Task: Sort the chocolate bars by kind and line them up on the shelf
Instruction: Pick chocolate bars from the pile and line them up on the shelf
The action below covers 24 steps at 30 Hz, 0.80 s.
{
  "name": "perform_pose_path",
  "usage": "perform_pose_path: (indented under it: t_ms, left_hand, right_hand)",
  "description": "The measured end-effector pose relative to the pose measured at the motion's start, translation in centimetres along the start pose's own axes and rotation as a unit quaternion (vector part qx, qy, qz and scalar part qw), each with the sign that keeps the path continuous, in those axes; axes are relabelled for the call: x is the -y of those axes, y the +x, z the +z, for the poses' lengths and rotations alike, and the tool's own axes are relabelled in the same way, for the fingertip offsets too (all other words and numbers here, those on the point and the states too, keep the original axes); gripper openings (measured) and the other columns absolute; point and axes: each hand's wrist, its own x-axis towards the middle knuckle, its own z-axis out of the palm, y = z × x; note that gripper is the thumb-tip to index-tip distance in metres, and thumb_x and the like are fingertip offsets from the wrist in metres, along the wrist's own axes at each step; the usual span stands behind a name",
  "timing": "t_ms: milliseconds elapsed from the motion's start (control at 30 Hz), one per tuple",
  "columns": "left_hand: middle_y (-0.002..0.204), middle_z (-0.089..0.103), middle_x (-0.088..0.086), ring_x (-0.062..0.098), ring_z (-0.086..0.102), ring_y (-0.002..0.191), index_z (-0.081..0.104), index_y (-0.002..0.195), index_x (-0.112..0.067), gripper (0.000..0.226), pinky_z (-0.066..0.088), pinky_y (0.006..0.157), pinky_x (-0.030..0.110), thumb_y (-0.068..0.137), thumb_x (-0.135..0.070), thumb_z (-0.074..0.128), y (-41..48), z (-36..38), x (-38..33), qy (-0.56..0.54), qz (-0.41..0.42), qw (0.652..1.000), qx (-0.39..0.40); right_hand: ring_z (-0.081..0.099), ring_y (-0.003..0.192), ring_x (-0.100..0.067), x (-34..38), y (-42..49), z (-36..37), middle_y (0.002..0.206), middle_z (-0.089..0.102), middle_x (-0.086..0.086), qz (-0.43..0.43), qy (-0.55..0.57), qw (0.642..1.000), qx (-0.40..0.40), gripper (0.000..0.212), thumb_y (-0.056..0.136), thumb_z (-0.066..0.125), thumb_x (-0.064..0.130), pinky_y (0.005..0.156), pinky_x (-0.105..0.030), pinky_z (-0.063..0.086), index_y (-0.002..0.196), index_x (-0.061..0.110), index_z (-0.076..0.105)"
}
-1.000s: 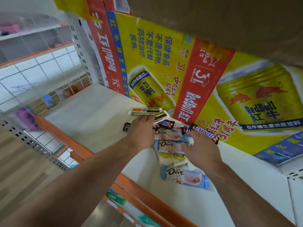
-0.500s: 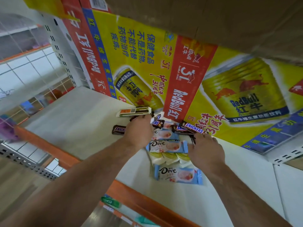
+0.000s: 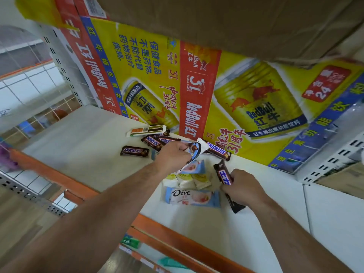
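A pile of chocolate bars lies on the white shelf (image 3: 78,146). My left hand (image 3: 173,156) grips a white-and-blue bar (image 3: 197,151), lifted off the pile. My right hand (image 3: 242,188) holds a brown Snickers bar (image 3: 223,173) upright, and a second dark wrapper (image 3: 236,206) sticks out below that hand. One Snickers bar (image 3: 135,151) lies alone to the left. Several more Snickers bars (image 3: 153,141) sit behind my left hand, and another (image 3: 218,151) rests against the carton. A pale blue Dove bar (image 3: 192,197) lies nearest me, with yellow-white bars (image 3: 189,179) behind it.
A large yellow and red Red Bull carton (image 3: 197,85) stands along the back of the shelf. A long white bar with a barcode (image 3: 147,130) lies at its foot. The shelf's orange front edge (image 3: 177,239) runs diagonally below. A brown cardboard box (image 3: 216,22) hangs overhead.
Both hands have lifted out of the pile. My left hand has picked up the white-and-blue bar. My right hand has pulled back to the right with a Snickers bar.
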Motion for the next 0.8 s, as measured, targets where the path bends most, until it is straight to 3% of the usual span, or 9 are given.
perform_pose_path:
  t_ms: [133, 233, 300, 367, 433, 533, 600, 733, 800]
  left_hand:
    - [0.097, 0.072, -0.003, 0.017, 0.068, 0.084, 0.071, 0.098, -0.024, 0.033, 0.056, 0.071, 0.028, 0.067, -0.015, 0.064, -1.5, 1.9, -1.1, -0.061, -0.029, 0.998, 0.016]
    - [0.099, 0.072, 0.002, 0.022, 0.069, 0.088, 0.068, 0.111, -0.023, 0.046, 0.055, 0.074, 0.033, 0.068, -0.007, 0.069, -3.0, 4.0, -2.1, -0.075, -0.034, 0.996, 0.025]
    - [0.091, 0.07, -0.003, 0.017, 0.068, 0.083, 0.068, 0.103, -0.029, 0.044, 0.055, 0.079, 0.033, 0.065, -0.008, 0.072, -4.3, 5.5, -2.8, -0.087, -0.035, 0.995, 0.032]
    - [0.083, 0.066, -0.012, 0.008, 0.066, 0.075, 0.063, 0.092, -0.033, 0.037, 0.054, 0.071, 0.026, 0.066, -0.007, 0.073, -5.7, 6.8, -3.6, -0.091, -0.032, 0.995, 0.035]
    - [0.088, 0.069, -0.006, 0.012, 0.068, 0.077, 0.064, 0.103, -0.027, 0.041, 0.054, 0.066, 0.027, 0.072, 0.0, 0.07, -6.8, 8.2, -3.8, -0.106, -0.033, 0.993, 0.04]
    - [0.089, 0.069, -0.002, 0.01, 0.067, 0.076, 0.064, 0.106, -0.023, 0.042, 0.053, 0.064, 0.023, 0.074, 0.003, 0.069, -8.4, 9.7, -4.1, -0.111, -0.03, 0.993, 0.039]
    - [0.085, 0.069, -0.005, 0.006, 0.066, 0.07, 0.064, 0.102, -0.026, 0.04, 0.051, 0.059, 0.019, 0.074, 0.002, 0.07, -9.6, 10.3, -4.5, -0.107, -0.03, 0.993, 0.03]
    - [0.084, 0.068, -0.003, 0.008, 0.065, 0.07, 0.065, 0.107, -0.02, 0.04, 0.049, 0.058, 0.016, 0.075, 0.003, 0.071, -11.2, 11.0, -5.1, -0.108, -0.029, 0.993, 0.041]
    - [0.084, 0.063, -0.007, 0.003, 0.061, 0.071, 0.066, 0.109, -0.021, 0.04, 0.045, 0.05, 0.009, 0.077, 0.002, 0.071, -11.7, 11.1, -5.5, -0.106, -0.024, 0.993, 0.046]
  right_hand:
    - [0.062, 0.067, -0.015, -2.5, -1.9, -1.2, 0.077, 0.066, -0.003, -0.022, 0.23, 0.972, 0.03, 0.013, 0.08, 0.073, 0.024, 0.054, -0.025, 0.044, 0.082, 0.017, 0.063]
    - [0.068, 0.082, -0.021, -4.8, -3.2, -2.5, 0.089, 0.071, -0.006, -0.034, 0.313, 0.947, 0.067, 0.008, 0.086, 0.068, 0.016, 0.068, -0.032, 0.052, 0.093, 0.018, 0.066]
    - [0.066, 0.09, -0.026, -6.3, -4.1, -3.2, 0.099, 0.071, -0.011, -0.041, 0.353, 0.93, 0.097, 0.011, 0.09, 0.062, 0.012, 0.078, -0.039, 0.05, 0.101, 0.016, 0.064]
    - [0.062, 0.091, -0.027, -7.6, -5.0, -3.6, 0.103, 0.069, -0.015, -0.05, 0.381, 0.916, 0.115, 0.014, 0.092, 0.059, 0.01, 0.079, -0.039, 0.045, 0.103, 0.016, 0.064]
    - [0.059, 0.082, -0.028, -8.7, -5.8, -3.8, 0.094, 0.067, -0.016, -0.05, 0.397, 0.908, 0.127, 0.014, 0.088, 0.063, 0.011, 0.075, -0.04, 0.044, 0.102, 0.015, 0.063]
    - [0.047, 0.056, -0.021, -10.1, -6.8, -3.9, 0.068, 0.051, -0.008, -0.044, 0.417, 0.898, 0.134, 0.022, 0.081, 0.073, 0.015, 0.059, -0.035, 0.043, 0.097, 0.008, 0.059]
    - [0.04, 0.048, -0.017, -10.6, -7.5, -4.0, 0.067, 0.048, -0.006, -0.036, 0.446, 0.886, 0.124, 0.014, 0.083, 0.071, 0.016, 0.051, -0.03, 0.04, 0.092, 0.009, 0.062]
    - [0.055, 0.054, -0.018, -11.3, -9.0, -4.3, 0.074, 0.065, -0.003, 0.025, 0.522, 0.84, 0.147, 0.029, 0.093, 0.056, 0.032, 0.053, -0.031, 0.049, 0.093, 0.01, 0.076]
    - [0.06, 0.058, -0.015, -11.7, -9.8, -4.6, 0.075, 0.07, 0.0, 0.02, 0.509, 0.848, 0.15, 0.034, 0.097, 0.052, 0.034, 0.061, -0.032, 0.051, 0.093, 0.015, 0.079]
